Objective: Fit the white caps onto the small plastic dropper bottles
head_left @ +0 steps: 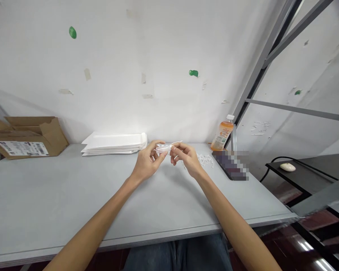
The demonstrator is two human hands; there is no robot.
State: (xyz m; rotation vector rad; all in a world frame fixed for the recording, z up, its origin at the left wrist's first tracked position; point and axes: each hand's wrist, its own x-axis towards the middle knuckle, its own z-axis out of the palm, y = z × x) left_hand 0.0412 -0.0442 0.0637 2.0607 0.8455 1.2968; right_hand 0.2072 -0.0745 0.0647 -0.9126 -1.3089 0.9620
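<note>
My left hand (147,160) and my right hand (185,156) meet above the middle of the grey table (73,195). Both pinch a small clear plastic piece (164,148) between their fingertips; a thin white strip sticks out of it toward the right. What exactly the piece is I cannot make out. A small heap of white plastic bits (205,160) lies on the table just right of my right hand.
A stack of white flat bags (115,143) lies against the wall. An open cardboard box (28,136) stands far left. An orange drink bottle (223,134) and a dark flat device (233,165) sit at the right; beyond, a metal frame (260,64) and a side table with a mouse (287,166).
</note>
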